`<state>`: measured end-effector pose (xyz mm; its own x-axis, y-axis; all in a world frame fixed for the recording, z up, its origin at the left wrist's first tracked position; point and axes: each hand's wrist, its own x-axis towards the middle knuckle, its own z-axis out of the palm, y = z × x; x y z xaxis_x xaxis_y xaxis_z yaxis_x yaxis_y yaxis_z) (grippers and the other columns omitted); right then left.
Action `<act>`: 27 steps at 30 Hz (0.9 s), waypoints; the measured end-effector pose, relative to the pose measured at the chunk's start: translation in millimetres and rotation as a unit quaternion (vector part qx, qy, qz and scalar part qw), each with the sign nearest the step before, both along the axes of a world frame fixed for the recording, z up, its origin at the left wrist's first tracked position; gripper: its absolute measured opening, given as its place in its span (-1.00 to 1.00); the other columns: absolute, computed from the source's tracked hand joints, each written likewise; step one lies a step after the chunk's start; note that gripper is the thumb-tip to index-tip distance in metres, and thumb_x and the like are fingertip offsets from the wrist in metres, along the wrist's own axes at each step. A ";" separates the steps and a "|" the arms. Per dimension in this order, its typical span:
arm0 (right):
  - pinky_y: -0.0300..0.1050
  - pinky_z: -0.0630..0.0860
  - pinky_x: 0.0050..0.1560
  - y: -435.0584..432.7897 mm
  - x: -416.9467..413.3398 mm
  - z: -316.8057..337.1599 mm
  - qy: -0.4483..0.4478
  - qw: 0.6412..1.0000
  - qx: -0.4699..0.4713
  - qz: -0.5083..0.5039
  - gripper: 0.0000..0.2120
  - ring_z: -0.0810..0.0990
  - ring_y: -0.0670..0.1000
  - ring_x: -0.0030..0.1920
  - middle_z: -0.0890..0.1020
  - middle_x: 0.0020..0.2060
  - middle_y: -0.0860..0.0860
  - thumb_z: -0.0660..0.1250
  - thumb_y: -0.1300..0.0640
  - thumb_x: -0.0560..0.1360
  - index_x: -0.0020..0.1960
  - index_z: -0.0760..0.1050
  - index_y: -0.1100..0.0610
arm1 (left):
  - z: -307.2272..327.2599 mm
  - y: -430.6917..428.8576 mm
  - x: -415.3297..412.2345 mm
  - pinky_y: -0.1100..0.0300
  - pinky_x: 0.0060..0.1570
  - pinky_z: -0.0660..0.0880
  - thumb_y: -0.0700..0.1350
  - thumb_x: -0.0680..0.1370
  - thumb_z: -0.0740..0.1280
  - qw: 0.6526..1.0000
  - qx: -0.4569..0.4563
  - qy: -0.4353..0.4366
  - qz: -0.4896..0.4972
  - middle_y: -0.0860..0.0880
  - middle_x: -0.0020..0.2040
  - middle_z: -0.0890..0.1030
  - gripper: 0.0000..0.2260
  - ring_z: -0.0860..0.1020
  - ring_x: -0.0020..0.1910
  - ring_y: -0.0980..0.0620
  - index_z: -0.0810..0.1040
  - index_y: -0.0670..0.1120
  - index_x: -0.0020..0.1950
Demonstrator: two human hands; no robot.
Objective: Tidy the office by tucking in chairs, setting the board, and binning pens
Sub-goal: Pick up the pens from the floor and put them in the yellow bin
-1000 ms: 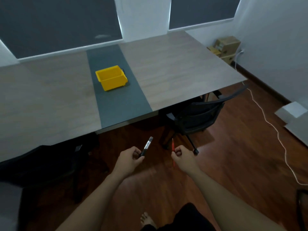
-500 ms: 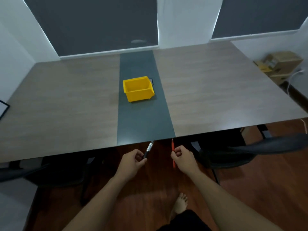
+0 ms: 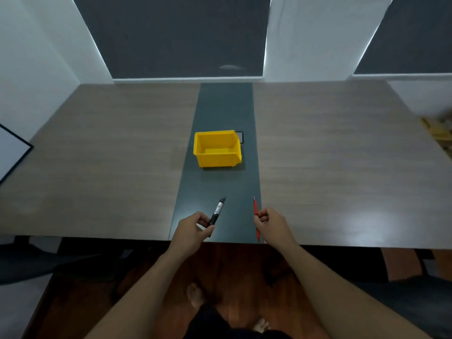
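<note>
Both hands now reach over the table (image 3: 342, 167) edge: left hand (image 3: 193, 228) grips a black marker (image 3: 217, 212), right hand (image 3: 271, 222) pinches a red pen (image 3: 255, 208), yellow bin (image 3: 216, 149) ahead.

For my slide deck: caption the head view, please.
Left hand holds a black marker, right hand a red pen, before an empty yellow bin.

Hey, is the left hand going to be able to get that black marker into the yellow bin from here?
Probably yes. The left hand grips the black marker over the table's near edge, and only bare dark strip lies between it and the open, empty yellow bin; a forward lean may help.
</note>
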<state>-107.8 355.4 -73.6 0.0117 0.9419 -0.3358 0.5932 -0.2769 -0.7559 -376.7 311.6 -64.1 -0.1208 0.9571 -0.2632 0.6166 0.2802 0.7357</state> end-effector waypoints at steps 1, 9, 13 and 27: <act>-0.39 0.47 -0.42 12.5 -3.0 0.4 -0.002 1.000 0.003 0.002 -0.90 0.66 -0.04 -0.23 0.68 -0.18 0.04 0.39 0.08 0.63 0.00 0.54 0.11 | 0.4 11.8 -2.9 0.16 -0.28 0.54 -0.02 0.51 0.57 1.000 0.003 -0.001 0.004 0.11 -0.16 0.74 -0.86 0.69 -0.33 0.08 0.62 0.09 -0.08; -0.39 0.46 -0.43 121.3 -42.3 2.9 -0.004 1.000 0.015 0.004 -0.91 0.60 -0.05 -0.29 0.66 -0.21 0.04 0.40 0.11 0.61 -0.03 0.56 0.10 | 0.7 132.0 -46.6 0.16 -0.31 0.50 -0.08 0.55 0.55 1.000 0.021 -0.018 0.003 0.05 -0.13 0.72 -0.90 0.65 -0.34 0.07 0.65 0.01 -0.02; -0.23 0.51 -0.32 185.7 -59.8 4.5 -0.018 1.000 0.016 0.001 -0.90 0.63 0.04 -0.23 0.66 -0.24 0.01 0.42 0.09 0.59 -0.09 0.55 0.04 | 1.1 209.0 -80.8 0.17 -0.20 0.52 -0.07 0.55 0.55 0.999 0.035 0.014 -0.019 0.07 -0.08 0.66 -0.89 0.63 -0.22 0.06 0.64 0.06 -0.02; 0.00 0.53 0.20 364.3 -132.9 -15.1 -0.177 0.969 0.033 0.169 -0.74 0.57 0.11 0.16 0.58 0.17 0.10 0.29 0.01 0.70 0.30 0.65 -0.01 | -33.2 427.0 -147.6 0.07 0.10 0.46 -0.07 0.64 0.41 0.966 0.049 0.167 -0.193 -0.11 0.10 0.61 -0.79 0.53 0.16 -0.12 0.72 -0.01 0.25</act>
<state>-240.7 719.7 -88.7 -0.1980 0.9312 -0.3059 0.8666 0.0205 -0.4986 -524.3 738.7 -97.3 0.1873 0.9663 -0.1764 0.8682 -0.0788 0.4899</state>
